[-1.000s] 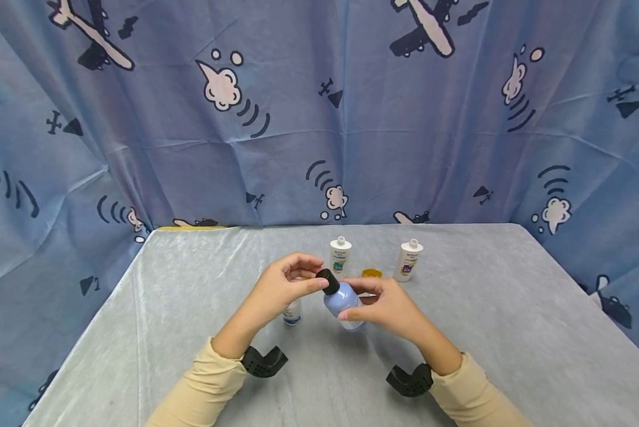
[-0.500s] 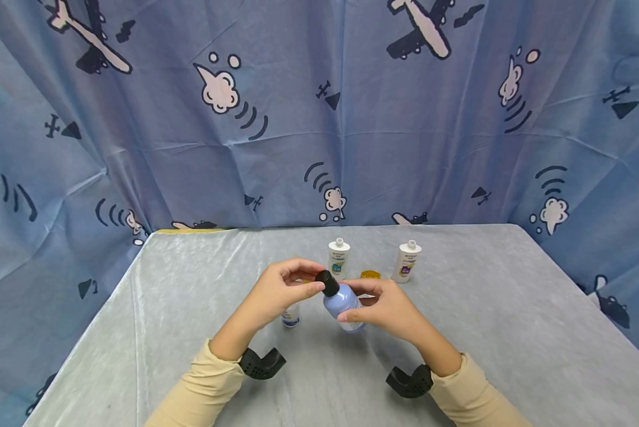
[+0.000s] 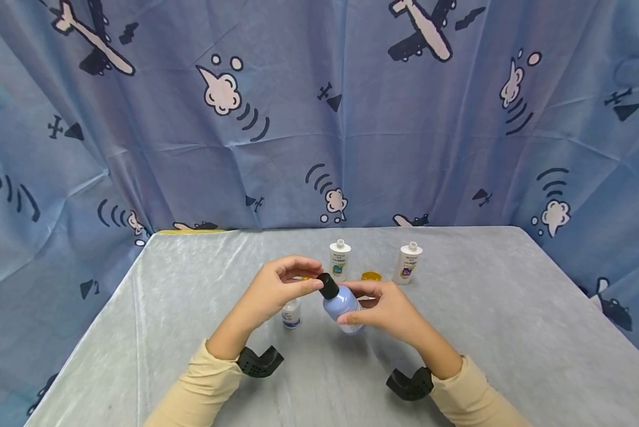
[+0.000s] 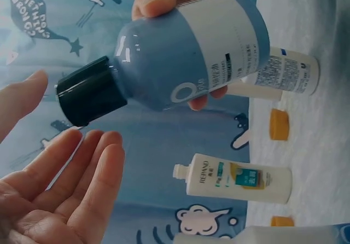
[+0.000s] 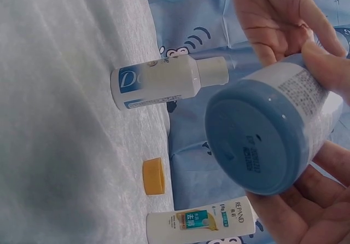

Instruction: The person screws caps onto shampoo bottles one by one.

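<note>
My right hand [image 3: 380, 305] grips a blue bottle [image 3: 341, 304] round its body, tilted with its black cap [image 3: 328, 286] toward the left hand. Its flat base [image 5: 254, 143] faces the right wrist camera. My left hand [image 3: 277, 287] is spread beside the cap, palm toward it. In the left wrist view, a small gap shows between the thumb [image 4: 24, 99] and the cap, and the other fingertips lie just under the cap's edge. A white bottle with a blue label [image 3: 291, 314] stands on the table beside the left hand, its top partly hidden.
Two white bottles without caps stand farther back, one with a green label [image 3: 339, 261], one with a purple label [image 3: 408, 264]. A yellow cap [image 3: 371, 276] lies between them; another yellow cap [image 4: 283, 221] shows in the left wrist view. A patterned blue curtain [image 3: 277, 118] hangs behind the table.
My left thumb and fingers have drawn slightly left, off the black cap, uncovering more of the white bottle below. The right hand and blue bottle have barely moved.
</note>
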Available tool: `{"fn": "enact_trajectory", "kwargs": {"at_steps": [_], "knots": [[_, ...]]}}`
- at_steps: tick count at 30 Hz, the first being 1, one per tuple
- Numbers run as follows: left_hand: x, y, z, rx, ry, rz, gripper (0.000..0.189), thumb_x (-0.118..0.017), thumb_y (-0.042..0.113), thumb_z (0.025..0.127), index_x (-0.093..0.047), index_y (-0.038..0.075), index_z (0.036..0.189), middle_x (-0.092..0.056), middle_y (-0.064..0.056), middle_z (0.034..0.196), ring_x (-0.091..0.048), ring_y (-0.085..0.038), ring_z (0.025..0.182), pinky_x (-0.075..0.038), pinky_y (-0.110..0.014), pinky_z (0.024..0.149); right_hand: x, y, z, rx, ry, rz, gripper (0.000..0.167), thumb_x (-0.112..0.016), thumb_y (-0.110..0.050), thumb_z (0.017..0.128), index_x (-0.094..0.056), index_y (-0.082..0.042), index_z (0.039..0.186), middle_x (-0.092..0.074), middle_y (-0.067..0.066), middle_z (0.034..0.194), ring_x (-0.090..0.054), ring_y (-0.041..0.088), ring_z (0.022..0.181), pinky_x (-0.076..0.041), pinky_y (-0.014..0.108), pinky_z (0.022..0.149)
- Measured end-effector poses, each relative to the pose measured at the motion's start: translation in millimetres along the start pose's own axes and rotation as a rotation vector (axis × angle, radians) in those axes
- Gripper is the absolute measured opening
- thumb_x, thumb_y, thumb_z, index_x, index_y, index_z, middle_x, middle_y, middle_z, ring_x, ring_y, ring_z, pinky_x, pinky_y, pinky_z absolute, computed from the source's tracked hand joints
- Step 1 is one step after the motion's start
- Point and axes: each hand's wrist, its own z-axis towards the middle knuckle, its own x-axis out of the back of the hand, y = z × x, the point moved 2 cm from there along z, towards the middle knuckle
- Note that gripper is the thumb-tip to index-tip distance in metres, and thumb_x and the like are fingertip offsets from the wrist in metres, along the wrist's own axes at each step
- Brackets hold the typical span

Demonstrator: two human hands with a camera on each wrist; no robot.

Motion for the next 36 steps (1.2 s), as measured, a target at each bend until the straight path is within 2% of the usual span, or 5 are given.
{"fn": "enact_trajectory", "kwargs": {"at_steps": [9, 16, 22, 29, 36], "knots": [[-3.0, -1.1, -0.3, 0.006, 0.002, 0.044, 0.03, -0.075, 0.018, 0.089, -0.07, 0.004, 0.116, -0.071, -0.014, 0.109, -0.068, -0.012, 0.09, -0.057, -0.03, 0.086, -3.0, 1.3, 0.9, 0.054, -0.015, -0.018, 0.055, -0.086, -0.019, 0.077, -0.067, 0.002, 0.125, -0.07, 0.019, 0.12, -0.068, 0.023, 0.106, -0.06, 0.027, 0.083], [-3.2, 1.3, -2.2, -0.036, -0.063, 0.033, 0.034, -0.071, 0.012, 0.091, -0.068, 0.002, 0.123, -0.07, -0.018, 0.12, -0.07, -0.012, 0.096, -0.058, -0.03, 0.089, -2.3, 1.6, 0.6, 0.053, -0.018, -0.006, 0.055, -0.086, -0.018, 0.077, -0.067, 0.002, 0.125, -0.069, 0.02, 0.121, -0.068, 0.025, 0.107, -0.06, 0.026, 0.084], [-3.2, 1.7, -2.6, -0.053, -0.1, -0.002, 0.039, -0.069, 0.009, 0.092, -0.063, 0.0, 0.129, -0.065, -0.019, 0.129, -0.068, -0.02, 0.108, -0.057, -0.029, 0.093, -1.9, 2.1, 0.5, 0.044, -0.016, 0.003, 0.056, -0.087, -0.019, 0.077, -0.066, 0.002, 0.125, -0.069, 0.021, 0.121, -0.069, 0.024, 0.105, -0.06, 0.026, 0.083], [-4.0, -1.0, 0.1, -0.007, -0.038, 0.023, 0.041, -0.076, 0.016, 0.088, -0.066, 0.006, 0.127, -0.069, -0.015, 0.12, -0.067, -0.02, 0.102, -0.058, -0.028, 0.087, -0.8, 2.1, -0.5, -0.02, -0.007, 0.011, 0.058, -0.087, -0.022, 0.076, -0.066, 0.0, 0.125, -0.068, 0.021, 0.119, -0.073, 0.022, 0.098, -0.061, 0.029, 0.078], [-5.0, -1.0, 0.4, 0.0, -0.023, 0.03, 0.034, -0.075, 0.013, 0.088, -0.067, 0.002, 0.12, -0.07, -0.015, 0.109, -0.066, -0.012, 0.09, -0.057, -0.025, 0.082, -0.2, 2.0, 0.2, 0.007, -0.015, 0.011, 0.058, -0.087, -0.022, 0.076, -0.067, 0.001, 0.125, -0.068, 0.021, 0.121, -0.071, 0.023, 0.102, -0.06, 0.027, 0.081]]}}
